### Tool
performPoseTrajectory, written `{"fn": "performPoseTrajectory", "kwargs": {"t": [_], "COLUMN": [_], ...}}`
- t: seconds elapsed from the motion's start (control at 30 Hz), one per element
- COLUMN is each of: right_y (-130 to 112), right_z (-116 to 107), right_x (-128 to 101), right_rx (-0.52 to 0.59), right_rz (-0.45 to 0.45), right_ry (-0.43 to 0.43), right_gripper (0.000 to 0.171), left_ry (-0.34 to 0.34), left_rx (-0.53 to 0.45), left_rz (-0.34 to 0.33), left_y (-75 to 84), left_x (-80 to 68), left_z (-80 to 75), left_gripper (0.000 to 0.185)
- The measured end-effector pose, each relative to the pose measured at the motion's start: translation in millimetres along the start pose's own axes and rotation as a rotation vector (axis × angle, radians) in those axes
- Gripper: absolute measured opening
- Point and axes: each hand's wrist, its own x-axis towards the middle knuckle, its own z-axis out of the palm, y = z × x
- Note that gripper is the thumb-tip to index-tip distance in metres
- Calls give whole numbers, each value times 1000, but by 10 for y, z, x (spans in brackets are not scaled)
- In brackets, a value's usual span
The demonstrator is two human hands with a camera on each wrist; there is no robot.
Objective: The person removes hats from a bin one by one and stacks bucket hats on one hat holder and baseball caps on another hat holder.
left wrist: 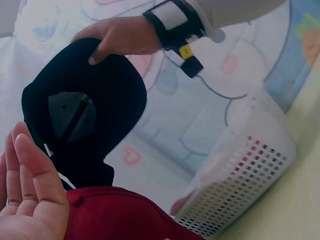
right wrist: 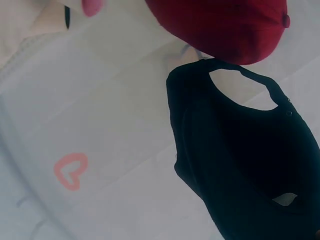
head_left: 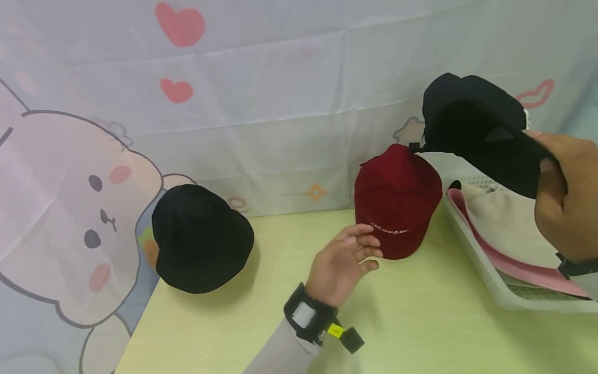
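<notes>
My right hand (head_left: 567, 192) grips a black baseball cap (head_left: 472, 109) by its brim, thumb on one face, and holds it raised at the right. The cap's hollow inside and the strap opening at its back show in the right wrist view, where the cap (right wrist: 240, 150) hangs tilted. A dark red baseball cap (head_left: 397, 187) with white lettering sits on the table below it, brim toward me. My left hand (head_left: 343, 265) is in front of the red cap, palm up and fingers loosely extended, holding nothing. Its fingertips overlap the red brim in the head view.
A white perforated basket (head_left: 528, 305) stands at the right with cream and pink hats (head_left: 504, 223) in it. A black bucket hat (head_left: 196, 239) rests at the table's left. Behind the pale yellow table (head_left: 261, 322) hangs a printed cloth (head_left: 271, 114).
</notes>
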Motion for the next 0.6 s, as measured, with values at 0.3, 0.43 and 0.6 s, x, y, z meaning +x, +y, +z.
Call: {"fn": "performPoseTrajectory", "kwargs": {"t": [0.3,0.43,0.6], "right_y": [-267,-368,-488], "right_z": [91,142,188], "right_x": [88,105,101], "right_rx": [38,66,150], "right_rz": [-38,-53,-55], "right_ry": [137,198,233], "right_gripper": [35,36,41], "left_ry": [-13,-2,45], "left_rx": [-30,-3,80], "left_rz": [77,82,67], "left_y": [189,230,260], "left_x": [88,90,52], "left_z": [122,145,180], "left_gripper": [40,39,35]}}
